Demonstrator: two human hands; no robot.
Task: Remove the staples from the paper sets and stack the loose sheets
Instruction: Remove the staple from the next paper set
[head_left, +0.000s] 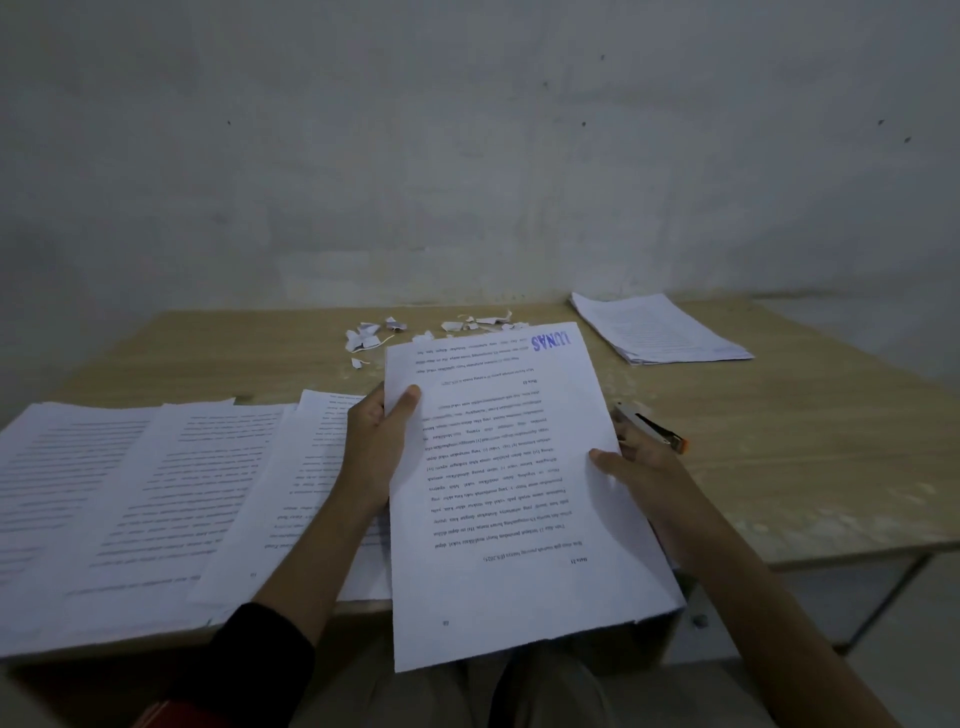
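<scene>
Wall, grey and mottled, fills the far half of what I see. Below it the wooden table runs left to right, its near edge just before my lap. On its near left part printed sheets lie spread and overlapping, some hanging slightly past the near edge. In the middle I hold a paper up off the table, tilted, its text upside down to me, a blue stamp at its far edge and its near right corner ragged; I cannot tell if it is one sheet or several. At the far right a neat stack lies flat, well apart from the rest. My left hand grips the paper's left edge, thumb on top. My right hand pinches the right edge, thumb on top, fingers hidden behind. Just beyond that hand shows a metal tool with an orange end; whether my fingers touch it I cannot tell. Torn white scraps litter the far middle.
</scene>
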